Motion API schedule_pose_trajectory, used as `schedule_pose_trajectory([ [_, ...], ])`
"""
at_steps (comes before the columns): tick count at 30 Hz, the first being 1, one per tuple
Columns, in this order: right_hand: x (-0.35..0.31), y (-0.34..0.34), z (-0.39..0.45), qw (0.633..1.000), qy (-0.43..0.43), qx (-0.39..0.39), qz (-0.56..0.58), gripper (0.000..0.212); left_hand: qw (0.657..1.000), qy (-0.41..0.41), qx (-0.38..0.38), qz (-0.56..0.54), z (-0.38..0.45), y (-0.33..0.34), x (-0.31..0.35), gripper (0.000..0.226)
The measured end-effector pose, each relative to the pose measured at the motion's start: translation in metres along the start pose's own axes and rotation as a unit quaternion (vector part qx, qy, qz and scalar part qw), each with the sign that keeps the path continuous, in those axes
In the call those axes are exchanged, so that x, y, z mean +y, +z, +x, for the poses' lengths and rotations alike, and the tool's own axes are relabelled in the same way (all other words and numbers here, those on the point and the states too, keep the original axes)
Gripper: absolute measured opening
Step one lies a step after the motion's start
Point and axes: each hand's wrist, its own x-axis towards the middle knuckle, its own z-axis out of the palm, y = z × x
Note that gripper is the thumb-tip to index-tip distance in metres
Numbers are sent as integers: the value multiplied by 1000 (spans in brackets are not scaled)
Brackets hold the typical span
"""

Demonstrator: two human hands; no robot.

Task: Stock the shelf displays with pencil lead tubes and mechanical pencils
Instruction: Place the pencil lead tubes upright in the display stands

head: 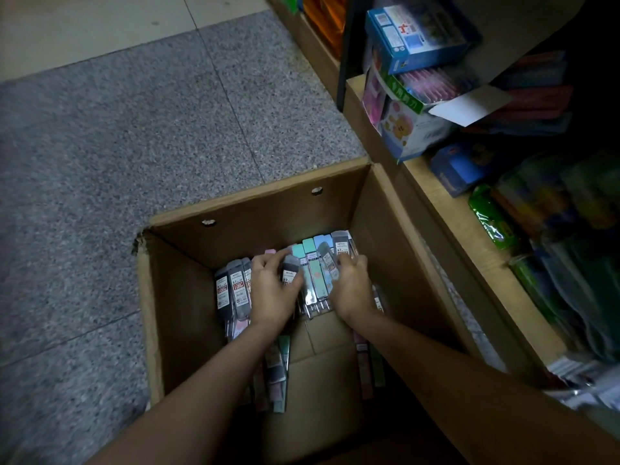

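A grey speckled stone floor (141, 135) met paler beige tiles (100, 25) at the far edge. On the wooden shelf unit (446, 209) at the right, a blue printed carton (416, 38) lay on an opened white box with a cartoon bear (407, 129). Green plastic packets (493, 219) lay nearer, beside a dark blue box (459, 169).

Grey and mint-green lead tube packs (310, 276) in a brown cardboard box (268, 209) on speckled grey floor (134, 129)

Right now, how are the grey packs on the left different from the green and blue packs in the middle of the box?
The grey packs are dark with red labels; the pastel packs are mint and light blue. The grey packs lie untouched beside the left hand; the pastel ones sit between it and the right hand. Both lie in the cardboard box.
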Motion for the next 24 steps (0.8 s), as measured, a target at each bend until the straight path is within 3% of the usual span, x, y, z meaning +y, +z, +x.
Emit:
schedule_pose_trajectory([
  [5, 6, -2, -22, 965, 101, -40, 239, 28, 982, -141, -8, -126, -1, -2, -1, 41],
  [9, 12, -3, -39, 951, 106, -53, 284, 52, 974, -160, -9, -163, -9, 1, -3, 32],
  [11, 15, -6, -44, 951, 80, -51, 293, 73, 981, -146, -27, -126, -7, 5, -7, 32],
  [14, 18, -8, -47, 954, 48, -58, 291, 86, 995, -84, -49, -27, 2, 11, -12, 43],
  [19, 22, -6, -46, 950, 31, -53, 307, 75, 992, -57, -81, 83, 17, 22, -12, 74],
  [24, 20, -3, -42, 948, 36, -59, 310, 74, 990, -76, -105, 61, 27, 25, -13, 80],
])
